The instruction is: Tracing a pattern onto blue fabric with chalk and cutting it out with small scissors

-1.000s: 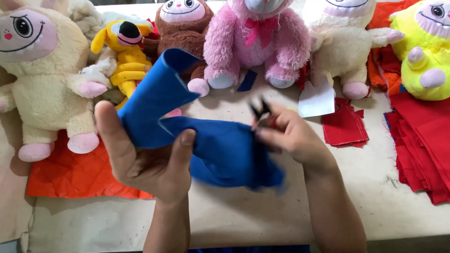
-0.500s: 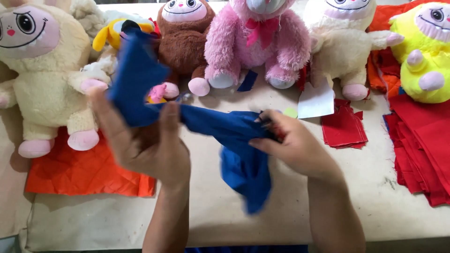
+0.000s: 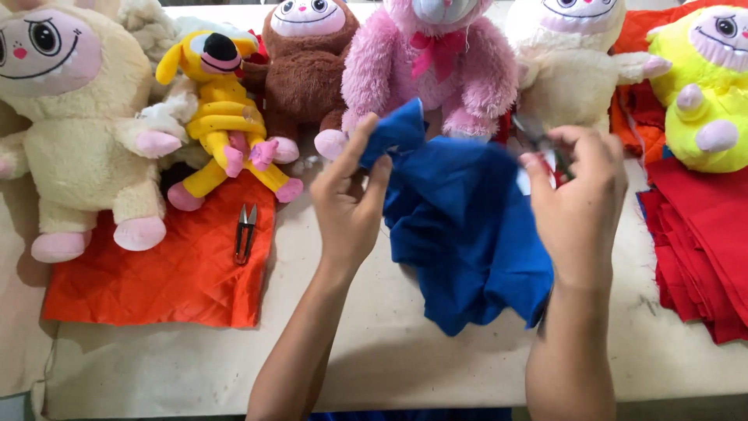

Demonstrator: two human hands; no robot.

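Head-camera view looked straight down on a table [image 3: 195, 366] covered in tan paper, where both hands worked a piece of blue cloth [image 3: 467, 234] near the middle. The left hand [image 3: 351, 206] had its fingers [image 3: 379, 173] pinched together on an upper corner of the cloth, lifting that corner off the surface while the rest drooped and bunched below. The right hand [image 3: 580, 195] was at the cloth's right edge, fingers curled; a small dark tool, perhaps a snipper, seemed to sit in them, though blur kept me from telling how tightly they closed. Along the far edge sat a row of plush toys: a cream one [image 3: 70, 125], a yellow one [image 3: 222, 117], a brown one [image 3: 308, 70] and a pink one [image 3: 432, 70]. Thread snips [image 3: 245, 232] lay on an orange quilted piece [image 3: 156, 273] toward the left edge, and red cloth pieces [image 3: 701, 242] were stacked at the right edge. To my eye, handling this well meant keeping the cloth taut between the two grips and working along one edge at a time.
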